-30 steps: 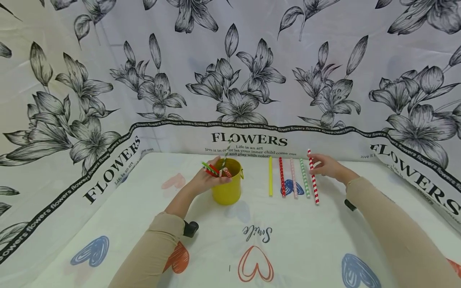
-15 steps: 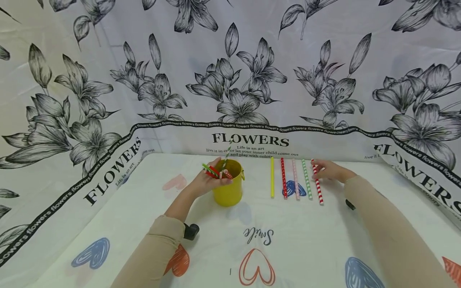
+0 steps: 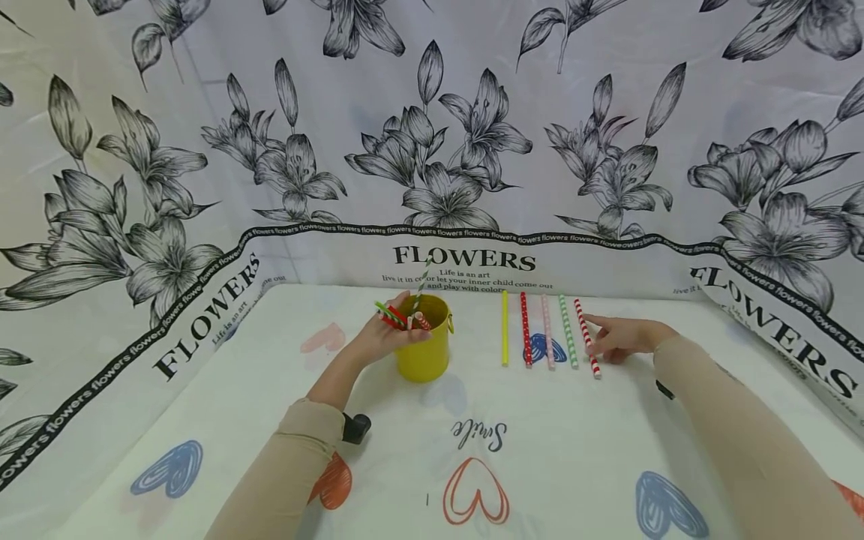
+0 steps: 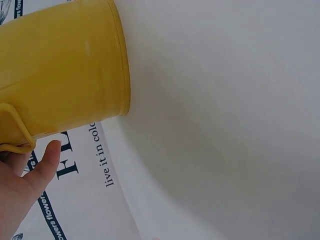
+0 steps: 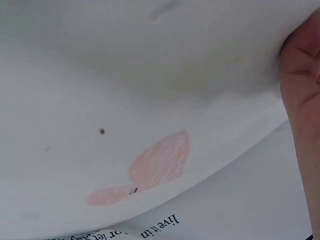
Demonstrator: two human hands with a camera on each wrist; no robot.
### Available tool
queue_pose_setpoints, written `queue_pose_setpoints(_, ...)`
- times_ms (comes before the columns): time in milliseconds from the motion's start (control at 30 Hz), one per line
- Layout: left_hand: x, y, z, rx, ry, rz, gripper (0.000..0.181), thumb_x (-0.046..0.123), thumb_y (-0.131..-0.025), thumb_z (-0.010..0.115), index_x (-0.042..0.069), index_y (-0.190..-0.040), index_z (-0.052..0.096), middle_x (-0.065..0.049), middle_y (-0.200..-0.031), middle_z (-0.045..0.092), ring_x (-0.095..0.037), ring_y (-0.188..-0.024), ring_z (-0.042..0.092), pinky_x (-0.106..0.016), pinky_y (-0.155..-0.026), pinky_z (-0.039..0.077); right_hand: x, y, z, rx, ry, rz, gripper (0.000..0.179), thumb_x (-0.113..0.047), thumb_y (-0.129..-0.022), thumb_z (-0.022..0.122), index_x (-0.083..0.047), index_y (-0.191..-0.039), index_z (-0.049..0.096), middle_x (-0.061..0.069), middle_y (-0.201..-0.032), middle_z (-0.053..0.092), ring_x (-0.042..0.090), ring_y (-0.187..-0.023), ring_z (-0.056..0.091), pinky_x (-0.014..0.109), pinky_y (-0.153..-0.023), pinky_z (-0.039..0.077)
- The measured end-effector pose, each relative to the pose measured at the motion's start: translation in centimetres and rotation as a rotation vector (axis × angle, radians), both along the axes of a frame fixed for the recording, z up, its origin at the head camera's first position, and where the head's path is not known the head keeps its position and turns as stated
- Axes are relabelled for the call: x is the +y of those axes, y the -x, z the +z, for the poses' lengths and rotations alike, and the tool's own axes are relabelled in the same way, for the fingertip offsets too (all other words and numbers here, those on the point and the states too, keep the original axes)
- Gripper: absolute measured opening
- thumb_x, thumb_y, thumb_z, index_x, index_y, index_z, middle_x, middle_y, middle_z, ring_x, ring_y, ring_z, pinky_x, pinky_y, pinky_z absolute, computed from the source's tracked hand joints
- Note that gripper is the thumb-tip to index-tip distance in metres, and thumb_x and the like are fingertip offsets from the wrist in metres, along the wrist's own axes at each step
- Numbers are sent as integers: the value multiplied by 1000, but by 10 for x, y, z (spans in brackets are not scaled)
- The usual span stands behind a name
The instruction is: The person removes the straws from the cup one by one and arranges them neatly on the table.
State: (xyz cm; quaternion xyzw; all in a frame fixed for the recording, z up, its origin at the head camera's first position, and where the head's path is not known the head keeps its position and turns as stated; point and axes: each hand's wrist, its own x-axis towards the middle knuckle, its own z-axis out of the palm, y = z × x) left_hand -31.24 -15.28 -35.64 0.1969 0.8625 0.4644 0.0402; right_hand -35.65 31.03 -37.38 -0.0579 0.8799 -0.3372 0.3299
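In the head view my left hand holds the yellow bucket near its rim, thumb on the near side. Several paper straws in red, green and other patterns lean out over that hand, and a green-striped straw stands taller in the bucket. My right hand touches the right side of a red-and-white striped straw, fingers extended, on the table. To its left lie a green-striped straw, a pink straw, a red dotted straw and a yellow straw.
A white cloth with printed hearts covers the table. Behind it hangs a flower-printed curtain, its lower band meeting the table's back edge. The bucket's wire handle shows in the left wrist view.
The red-and-white straw's raised far end has come down to the table, and the straw slants more. My right hand has slid nearer along it. My left hand stays at the bucket.
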Motion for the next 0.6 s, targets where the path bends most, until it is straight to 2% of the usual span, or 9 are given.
queue_pose_setpoints(100,1,4,0,14,8,-14,110,57,-84,75,-1,-158,18,-24,-156,39,-43,-145,34,-61,-119,26,-2,-6,-2,44,-31,5,105,-30,-93,74,-1,-158,-3,15,-109,46,16,-72,46,27,-68,44)
queue_pose_setpoints(267,0,6,0,2,-12,-5,108,50,-85,77,-2,-158,17,-24,-156,39,-42,-146,32,-59,-120,25,-8,-6,-6,128,-92,44,99,-31,-93,73,0,-159,6,8,-92,48,13,-60,40,25,-60,37)
queue_pose_setpoints(400,-2,3,0,-36,-29,17,109,46,-86,78,-2,-159,13,-23,-159,33,-42,-149,26,-58,-121,22,-14,-7,-5,126,-100,39,96,-29,-93,73,-1,-159,9,4,-84,46,13,-58,39,25,-59,36)
queue_pose_setpoints(600,-1,0,2,-44,-2,23,106,45,-88,76,-1,-159,14,-25,-159,32,-44,-149,25,-59,-120,23,-12,-10,-2,102,-81,20,97,-25,-95,71,0,-159,1,2,-78,45,12,-56,36,24,-58,35)
